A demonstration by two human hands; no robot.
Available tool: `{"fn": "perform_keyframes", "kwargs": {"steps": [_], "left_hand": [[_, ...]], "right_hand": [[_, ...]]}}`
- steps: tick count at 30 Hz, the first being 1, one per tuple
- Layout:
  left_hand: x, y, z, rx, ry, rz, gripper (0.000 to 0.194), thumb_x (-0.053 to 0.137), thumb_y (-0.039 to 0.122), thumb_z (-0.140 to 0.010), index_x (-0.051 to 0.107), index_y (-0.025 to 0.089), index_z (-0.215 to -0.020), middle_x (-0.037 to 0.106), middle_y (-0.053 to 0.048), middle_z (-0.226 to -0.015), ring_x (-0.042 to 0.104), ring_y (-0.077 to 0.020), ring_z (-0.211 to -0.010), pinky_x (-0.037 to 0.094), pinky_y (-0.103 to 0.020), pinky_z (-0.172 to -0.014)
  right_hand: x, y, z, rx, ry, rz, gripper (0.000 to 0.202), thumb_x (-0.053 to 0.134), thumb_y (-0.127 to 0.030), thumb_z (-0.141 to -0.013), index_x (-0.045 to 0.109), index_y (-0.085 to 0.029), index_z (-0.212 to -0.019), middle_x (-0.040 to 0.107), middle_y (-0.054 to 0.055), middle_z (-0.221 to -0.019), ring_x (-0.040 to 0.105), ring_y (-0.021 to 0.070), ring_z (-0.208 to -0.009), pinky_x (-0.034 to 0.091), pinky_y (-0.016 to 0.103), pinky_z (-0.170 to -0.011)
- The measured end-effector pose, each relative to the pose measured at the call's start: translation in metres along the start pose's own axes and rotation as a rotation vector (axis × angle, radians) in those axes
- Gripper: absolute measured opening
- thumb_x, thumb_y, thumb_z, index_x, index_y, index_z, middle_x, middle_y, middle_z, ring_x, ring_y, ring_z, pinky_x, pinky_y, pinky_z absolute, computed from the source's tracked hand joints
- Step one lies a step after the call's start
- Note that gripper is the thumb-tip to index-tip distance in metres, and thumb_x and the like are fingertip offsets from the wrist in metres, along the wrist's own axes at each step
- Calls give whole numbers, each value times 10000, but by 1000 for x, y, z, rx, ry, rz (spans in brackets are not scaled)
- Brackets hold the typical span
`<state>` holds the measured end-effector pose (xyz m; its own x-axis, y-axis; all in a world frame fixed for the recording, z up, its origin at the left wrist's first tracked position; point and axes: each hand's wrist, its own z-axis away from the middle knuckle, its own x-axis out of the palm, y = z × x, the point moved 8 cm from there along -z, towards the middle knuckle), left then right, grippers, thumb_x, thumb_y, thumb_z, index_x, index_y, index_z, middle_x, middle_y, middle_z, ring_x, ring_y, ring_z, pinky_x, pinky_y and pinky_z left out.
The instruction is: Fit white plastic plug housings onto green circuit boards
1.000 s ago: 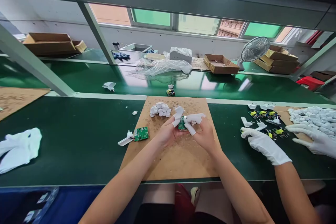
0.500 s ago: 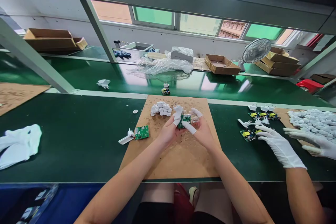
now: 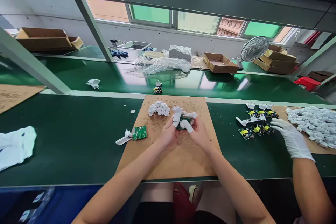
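Observation:
Between my two hands, over the brown board (image 3: 168, 161), is a green circuit board (image 3: 185, 119). My left hand (image 3: 170, 127), with white covers on some fingertips, is closed on its left side. My right hand (image 3: 197, 128), also with white fingertip covers, grips it from the right, thumb across its front. Fingers hide much of the circuit board. Just behind my left hand lies a pile of small white pieces (image 3: 159, 108). To the left, another green circuit board (image 3: 139, 132) rests at the board's edge, joined to a white plastic part (image 3: 124, 138).
A co-worker's white-gloved hand (image 3: 291, 138) is at right, beside several circuit boards with yellow parts (image 3: 257, 129) and a spread of white pieces (image 3: 312, 122). White gloves (image 3: 18, 147) lie at left. A small circuit board (image 3: 158, 90) sits on the green belt (image 3: 118, 80) behind.
My right fingers have closed in around the circuit board. The co-worker's one gloved hand has shifted right, off the yellow-part boards; their other hand has left the view. The camera has shifted slightly.

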<state>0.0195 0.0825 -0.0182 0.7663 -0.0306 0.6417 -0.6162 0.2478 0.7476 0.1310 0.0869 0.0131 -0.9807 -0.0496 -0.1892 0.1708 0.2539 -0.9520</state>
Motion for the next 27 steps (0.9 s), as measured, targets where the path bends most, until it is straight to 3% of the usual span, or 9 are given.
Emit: {"fn": "perform_keyframes", "kwargs": {"steps": [5, 8, 12, 16, 20, 27], "left_hand": [[4, 16, -1, 70, -97, -251, 357, 845, 345, -682, 687, 199, -966, 744, -33, -1004, 663, -217, -975, 568, -305, -805], [6, 23, -2, 108, -135, -452, 340, 864, 316, -650, 661, 171, -882, 720, -9, -846, 629, -151, -733, 517, -234, -626], [3, 25, -3, 138, -80, -525, 355, 791, 393, -738, 642, 172, -972, 639, 31, -721, 504, -100, -525, 440, -224, -470], [2, 23, -1, 153, -102, -577, 304, 744, 426, -777, 617, 181, -907, 558, 50, -635, 487, -109, -484, 444, -241, -451], [2, 27, 3, 229, -107, -617, 259, 758, 385, -768, 600, 183, -798, 603, 21, -713, 490, -103, -549, 443, -225, -486], [11, 18, 3, 129, -167, -511, 330, 797, 375, -735, 591, 178, -900, 613, 26, -731, 516, -98, -517, 441, -235, -462]], "right_hand": [[-6, 0, -1, 10, 41, -66, 290, 667, -440, -835, 619, -241, -1041, 701, 44, -965, 636, 200, -870, 542, 360, -817], [-1, -4, -1, 39, -42, -203, 332, 669, -492, -836, 601, -246, -1048, 701, 31, -912, 642, 179, -759, 561, 323, -697], [9, -7, 3, 94, -171, -262, 358, 675, -486, -837, 585, -259, -1098, 710, 22, -965, 651, 150, -705, 562, 291, -633], [8, -5, 3, 91, -131, -258, 439, 809, -395, -713, 576, -248, -1053, 717, 36, -1007, 695, 184, -888, 596, 326, -792], [8, -3, 2, 88, -113, -276, 425, 834, -418, -684, 583, -237, -975, 710, 24, -915, 687, 170, -796, 593, 322, -751], [5, -14, 3, 77, -169, -289, 405, 788, -499, -744, 584, -244, -984, 697, 32, -938, 664, 169, -768, 584, 316, -679]]}}
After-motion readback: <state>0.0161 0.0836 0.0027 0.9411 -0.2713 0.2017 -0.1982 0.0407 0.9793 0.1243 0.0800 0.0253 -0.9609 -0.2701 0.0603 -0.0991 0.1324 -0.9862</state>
